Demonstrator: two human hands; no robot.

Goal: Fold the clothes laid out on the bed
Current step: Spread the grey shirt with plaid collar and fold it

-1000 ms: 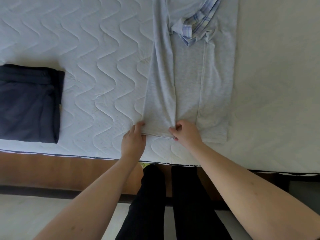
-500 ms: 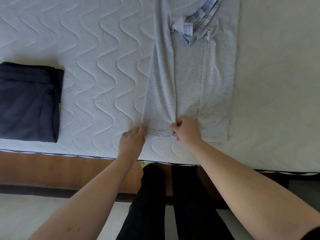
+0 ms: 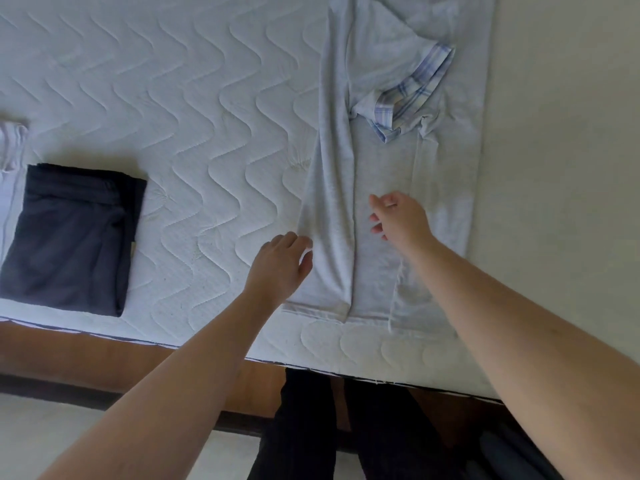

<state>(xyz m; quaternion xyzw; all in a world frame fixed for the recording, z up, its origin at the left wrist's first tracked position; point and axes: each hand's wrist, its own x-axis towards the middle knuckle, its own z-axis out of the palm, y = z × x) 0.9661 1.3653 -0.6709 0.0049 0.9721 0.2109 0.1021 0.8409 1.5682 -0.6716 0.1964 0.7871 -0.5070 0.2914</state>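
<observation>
A light grey T-shirt (image 3: 381, 174) lies lengthwise on the white quilted mattress (image 3: 173, 116), both long sides folded inward into a narrow strip. Its short sleeve with a blue plaid cuff (image 3: 408, 98) lies across the upper part. My left hand (image 3: 280, 265) hovers over the shirt's left edge with fingers loosely bent, holding nothing. Over the middle of the shirt my right hand (image 3: 398, 218) hangs with fingers relaxed and empty. The hem (image 3: 322, 311) lies flat near the bed's front edge.
A folded dark navy garment (image 3: 69, 237) sits on the mattress at the left. A bit of white cloth (image 3: 10, 143) shows at the far left edge. The wooden bed frame (image 3: 104, 355) runs below the mattress, and my dark trouser legs (image 3: 311, 427) stand against it.
Both hands have let go of the shirt's hem and moved up along the shirt, away from the bed's front edge. The view has shifted so the shirt appears lower.
</observation>
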